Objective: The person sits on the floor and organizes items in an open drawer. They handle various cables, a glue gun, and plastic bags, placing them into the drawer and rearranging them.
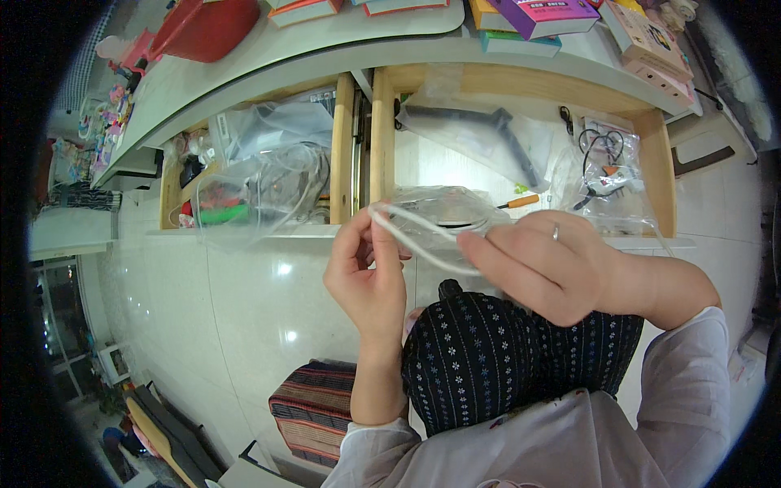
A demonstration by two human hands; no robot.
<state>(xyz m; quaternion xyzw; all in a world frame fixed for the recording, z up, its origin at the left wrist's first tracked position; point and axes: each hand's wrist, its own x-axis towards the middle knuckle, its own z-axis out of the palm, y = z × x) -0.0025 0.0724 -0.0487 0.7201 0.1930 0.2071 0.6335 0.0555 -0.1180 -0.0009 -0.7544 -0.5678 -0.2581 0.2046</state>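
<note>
A white cord or cable point(421, 243) is stretched in a loop between my two hands, above the front edge of the right drawer. My left hand point(369, 259) pinches one end of the loop between thumb and fingers. The other end lies in the fingers of my right hand point(540, 262), which wears a ring and is slightly blurred. Just behind the cord, a clear plastic bag point(451, 207) with something coiled inside rests at the drawer's front. A screwdriver with an orange handle point(523, 201) lies beside that bag.
The open right drawer point(662, 165) also holds a bagged dark angled part point(512, 143) and bagged black cables point(601, 146). Clear bags and cables point(274, 177) fill the open left drawer. Boxes point(543, 15) and a red basin point(207, 30) stand on the desktop. A striped fabric-covered stool point(314, 409) is at lower left.
</note>
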